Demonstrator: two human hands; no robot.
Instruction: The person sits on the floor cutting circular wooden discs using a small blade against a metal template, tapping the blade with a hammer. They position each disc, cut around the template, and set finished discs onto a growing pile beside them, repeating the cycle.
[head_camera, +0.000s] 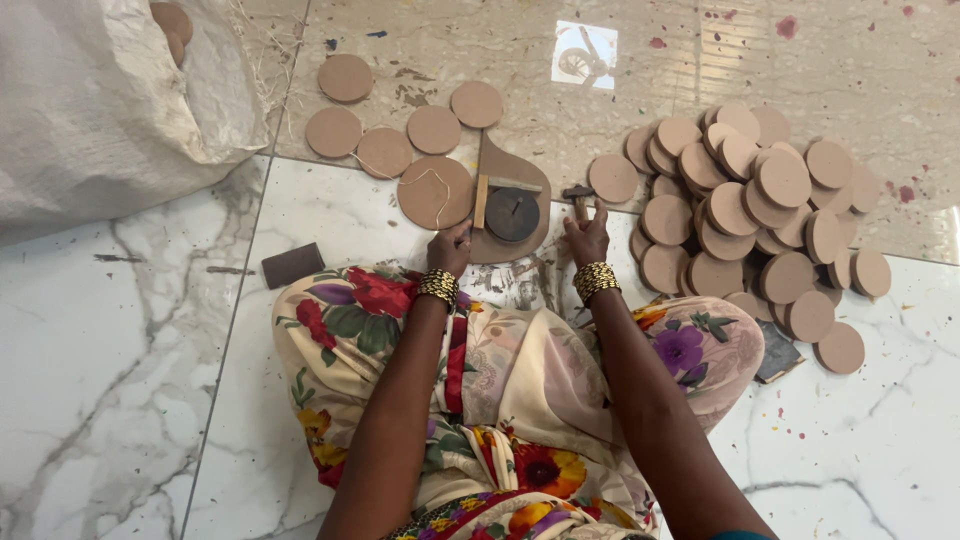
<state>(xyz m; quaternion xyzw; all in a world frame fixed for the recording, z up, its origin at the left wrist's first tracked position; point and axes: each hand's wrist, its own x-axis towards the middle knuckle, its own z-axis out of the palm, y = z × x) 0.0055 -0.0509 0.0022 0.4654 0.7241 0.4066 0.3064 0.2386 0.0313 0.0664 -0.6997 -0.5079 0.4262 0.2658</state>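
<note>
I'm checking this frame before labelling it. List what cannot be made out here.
Head view only:
- Left hand: fingers curl over the teardrop board edge, so its grip is hidden.
- Right hand: the small tool it holds is mostly covered, too small to identify.
- White sack: contents hidden by the cloth, cut off by the frame edge.
- Disc pile: lower discs are covered by upper ones.

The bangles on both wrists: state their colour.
Gold, on the left wrist bangles and right wrist bangles; the head view shows them.
</note>
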